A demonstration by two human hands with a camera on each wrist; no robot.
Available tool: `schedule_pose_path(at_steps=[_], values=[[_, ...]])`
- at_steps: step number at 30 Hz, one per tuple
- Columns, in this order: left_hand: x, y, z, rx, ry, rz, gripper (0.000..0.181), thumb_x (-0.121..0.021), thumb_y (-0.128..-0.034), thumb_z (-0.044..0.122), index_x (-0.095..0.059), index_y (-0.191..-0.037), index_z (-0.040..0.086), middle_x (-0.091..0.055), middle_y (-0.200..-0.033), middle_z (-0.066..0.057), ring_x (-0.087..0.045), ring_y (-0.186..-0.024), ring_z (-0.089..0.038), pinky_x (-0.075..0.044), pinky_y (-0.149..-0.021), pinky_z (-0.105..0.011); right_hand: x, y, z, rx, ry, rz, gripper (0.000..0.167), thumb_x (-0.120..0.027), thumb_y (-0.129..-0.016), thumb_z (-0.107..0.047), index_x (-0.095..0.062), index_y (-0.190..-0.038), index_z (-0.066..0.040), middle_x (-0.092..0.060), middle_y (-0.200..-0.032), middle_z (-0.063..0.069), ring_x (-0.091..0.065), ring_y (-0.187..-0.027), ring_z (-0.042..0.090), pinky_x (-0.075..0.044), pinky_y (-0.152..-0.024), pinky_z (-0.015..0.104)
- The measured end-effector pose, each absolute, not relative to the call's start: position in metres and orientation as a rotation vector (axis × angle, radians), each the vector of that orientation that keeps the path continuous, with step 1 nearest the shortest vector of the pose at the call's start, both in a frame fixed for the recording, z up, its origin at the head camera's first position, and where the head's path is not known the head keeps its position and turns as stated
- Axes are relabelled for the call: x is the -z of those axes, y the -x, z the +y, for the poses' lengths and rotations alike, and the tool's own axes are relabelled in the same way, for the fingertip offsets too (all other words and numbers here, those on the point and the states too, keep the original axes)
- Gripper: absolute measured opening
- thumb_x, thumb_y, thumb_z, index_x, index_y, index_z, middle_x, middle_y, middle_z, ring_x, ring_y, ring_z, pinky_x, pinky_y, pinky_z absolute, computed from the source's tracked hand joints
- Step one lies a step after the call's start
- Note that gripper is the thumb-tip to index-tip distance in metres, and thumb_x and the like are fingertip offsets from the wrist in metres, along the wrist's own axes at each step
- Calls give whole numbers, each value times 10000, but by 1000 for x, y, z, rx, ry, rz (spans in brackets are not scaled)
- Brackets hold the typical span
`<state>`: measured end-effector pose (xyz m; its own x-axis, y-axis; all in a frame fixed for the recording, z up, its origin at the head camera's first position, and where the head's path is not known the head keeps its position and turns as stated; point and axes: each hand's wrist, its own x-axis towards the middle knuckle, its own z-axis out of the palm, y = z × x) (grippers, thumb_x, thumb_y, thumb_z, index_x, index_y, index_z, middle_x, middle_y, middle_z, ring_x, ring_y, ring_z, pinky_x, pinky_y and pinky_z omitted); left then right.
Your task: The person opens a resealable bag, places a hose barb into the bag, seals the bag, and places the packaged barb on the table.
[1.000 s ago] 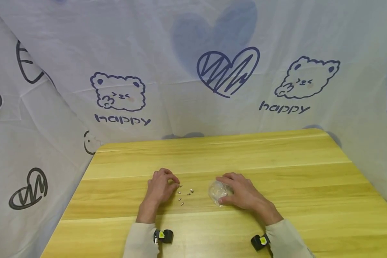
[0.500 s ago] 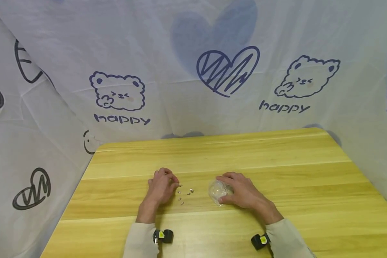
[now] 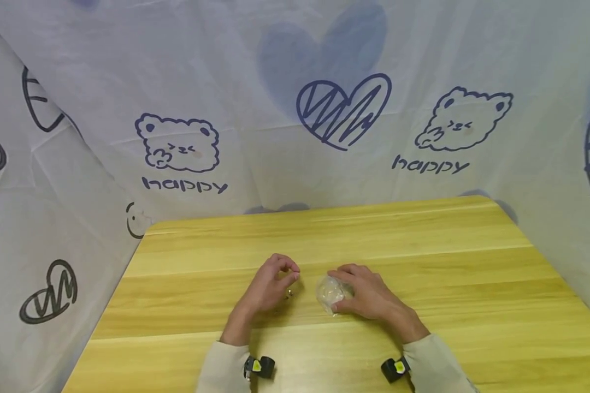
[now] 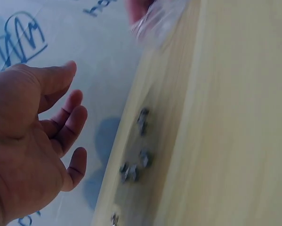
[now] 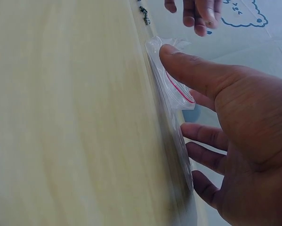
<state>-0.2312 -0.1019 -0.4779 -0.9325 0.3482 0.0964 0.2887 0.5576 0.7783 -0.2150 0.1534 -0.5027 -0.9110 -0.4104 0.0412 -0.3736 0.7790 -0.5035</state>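
Observation:
My right hand grips a clear zip bag, with the thumb on one side and fingers on the other. In the right wrist view the bag shows a red seal line near its mouth. My left hand hovers left of the bag, thumb and forefinger tips close together. Whether a piece lies between them is too small to see. In the left wrist view several small shiny metal pieces lie on the table beside this hand. From the head view the hand hides most of them.
A wood-grain table lies under both hands. White cloth with blue drawings hangs behind it and at the sides. A small black camera sits on the left wrist, another camera on the right.
My left hand has moved right from the left edge of the scattered metal pieces toward the bag, now covering most of them. My right hand and the bag stay almost in place.

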Motion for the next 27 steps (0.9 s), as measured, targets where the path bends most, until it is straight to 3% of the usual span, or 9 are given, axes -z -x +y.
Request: schedule_pose_path(at_steps=[7, 15, 27], values=[[485, 228, -77, -1262, -655, 2699, 111, -595, -964, 220, -667, -982, 138, -550, -1072, -50, -535, -1020, -212, -457, -881, -377, 504, 215, 153, 796, 645, 2915, 710, -792, -742, -478, -551, -1369, -248, -530, -1374, 44, -486, -1253, 275, -381, -957, 543], [491, 226, -61, -1119, -696, 2779, 97, -607, -952, 228, -686, -969, 174, -558, -1042, -9, -492, -939, -156, -315, -832, -413, 504, 216, 154, 799, 630, 2917, 723, -798, -731, -492, -551, -1369, -258, -530, -1378, 38, -480, -1265, 273, -380, -965, 536], [493, 226, -51, -995, -673, 2867, 90, -626, -938, 255, -705, -935, 213, -582, -1037, 15, -525, -974, -174, -333, -858, -449, 506, 217, 155, 821, 626, 2909, 719, -790, -733, -513, -553, -1364, -263, -525, -1384, 17, -474, -1276, 262, -376, -966, 528]])
